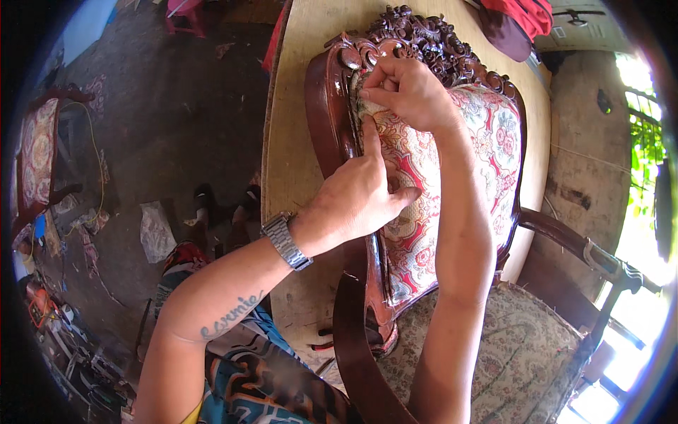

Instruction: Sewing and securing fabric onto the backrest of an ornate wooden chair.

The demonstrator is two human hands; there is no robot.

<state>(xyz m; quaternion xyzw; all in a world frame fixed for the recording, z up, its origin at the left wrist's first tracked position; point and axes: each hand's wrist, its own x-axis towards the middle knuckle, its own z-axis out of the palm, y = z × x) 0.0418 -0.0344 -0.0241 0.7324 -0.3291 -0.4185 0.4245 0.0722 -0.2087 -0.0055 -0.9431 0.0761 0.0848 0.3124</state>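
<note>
A carved dark wooden armchair has a back panel of red-and-cream floral upholstery and a faded floral seat. At the panel's upper left, my right hand pinches the fabric edge beside the wooden frame, its fingertips partly hidden. Just below, my left hand has its index finger stretched onto the same edge and its thumb apart, resting over the upholstery, with nothing held. A metal watch is on my left wrist. My right forearm crosses in front of the panel.
A plywood surface lies behind the chair, with a red-and-black bag at its far end. On the dark floor at left are another upholstered chair piece, a pink stool, a plastic sheet and scattered tools. A bright opening is at right.
</note>
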